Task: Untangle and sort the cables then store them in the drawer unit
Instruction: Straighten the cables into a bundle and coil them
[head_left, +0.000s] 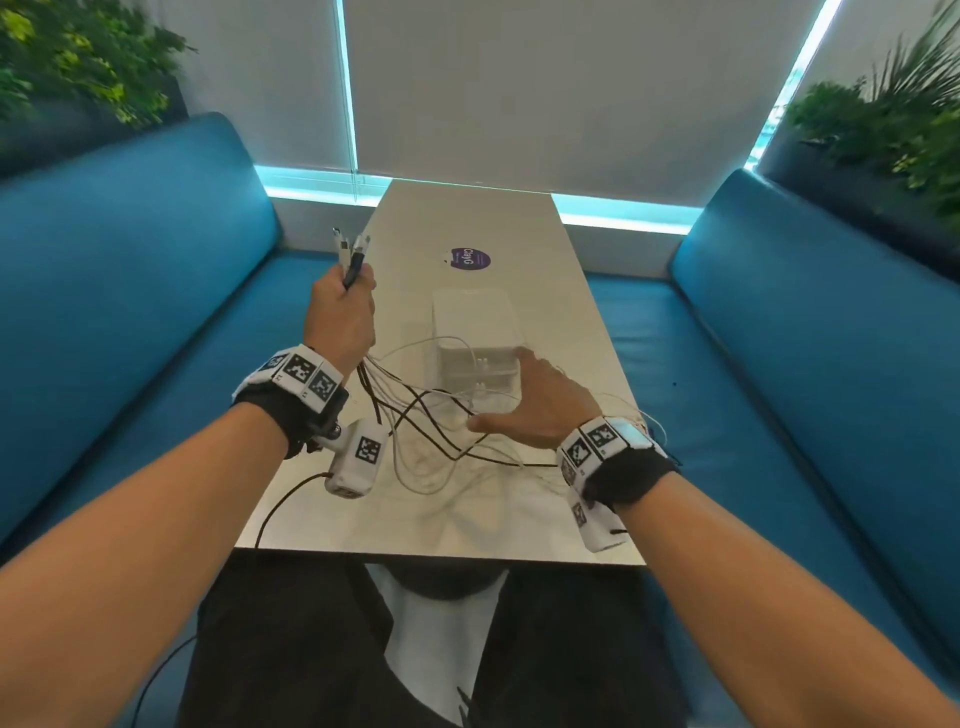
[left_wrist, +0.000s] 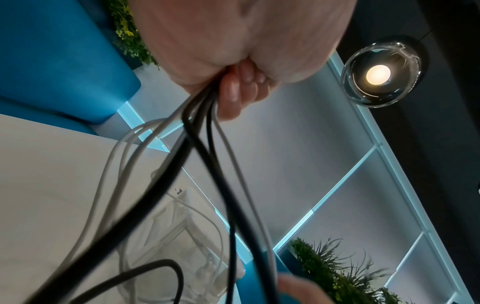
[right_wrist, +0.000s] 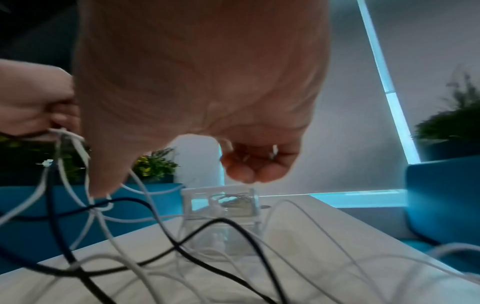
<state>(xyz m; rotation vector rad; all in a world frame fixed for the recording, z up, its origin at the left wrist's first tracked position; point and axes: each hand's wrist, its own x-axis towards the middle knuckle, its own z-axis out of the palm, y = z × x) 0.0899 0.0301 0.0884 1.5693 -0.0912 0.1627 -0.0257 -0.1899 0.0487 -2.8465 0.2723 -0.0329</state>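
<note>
White table (head_left: 467, 218) between blue benches (head_left: 130, 291); left hand (head_left: 340, 317) grips cables (head_left: 415, 415), right hand (head_left: 540, 402) spread

txt: "ClayG" | on: purple round sticker (head_left: 470, 259) (smaller print unreadable) | tbl (head_left: 519, 218)

Bare forearms with black wrist straps (head_left: 291, 410), white bands of black-and-white square markers (head_left: 304, 374), small white camera boxes (head_left: 356, 457) below each wrist, dark trousers at bottom centre.
</note>
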